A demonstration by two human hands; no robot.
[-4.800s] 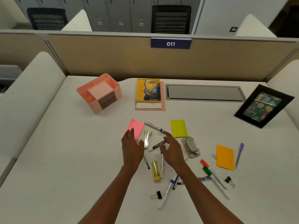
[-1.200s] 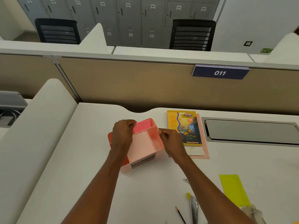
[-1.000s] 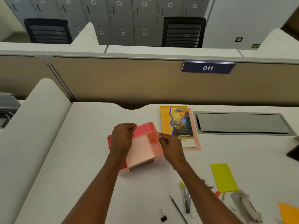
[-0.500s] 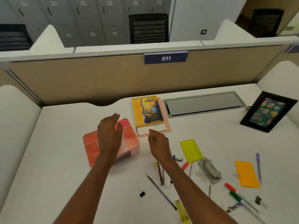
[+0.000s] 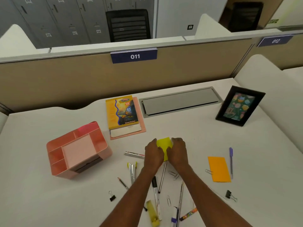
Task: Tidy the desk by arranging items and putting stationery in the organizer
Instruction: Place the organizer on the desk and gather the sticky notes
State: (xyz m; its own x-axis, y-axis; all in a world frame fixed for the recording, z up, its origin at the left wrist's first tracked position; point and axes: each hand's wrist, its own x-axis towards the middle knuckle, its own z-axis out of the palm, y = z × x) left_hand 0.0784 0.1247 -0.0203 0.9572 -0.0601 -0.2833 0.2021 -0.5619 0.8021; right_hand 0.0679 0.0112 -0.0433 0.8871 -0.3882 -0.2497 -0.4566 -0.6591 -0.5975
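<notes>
The organizer (image 5: pixel 77 149) sits at the left of the table (image 5: pixel 255 145) (a pink note (image 5: pixel 85 128) already stands in its back slot). Near the middle, the left grip (image 5: pixel 154 154) and right grip (image 5: pixel 177 152) curl onto opposite side edges of the yellow pad (image 5: pixel 164 143), grasping it just below the book (image 5: pixel 122 112). It looks light, thin and bendy, so it probably lifts best pinched at those edges, with the sheets kept from fanning.

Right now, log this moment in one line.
object: yellow sticky-note pad | left hand: at its left edge | right hand: curled over right edge | pink plastic organizer: untouched
</notes>
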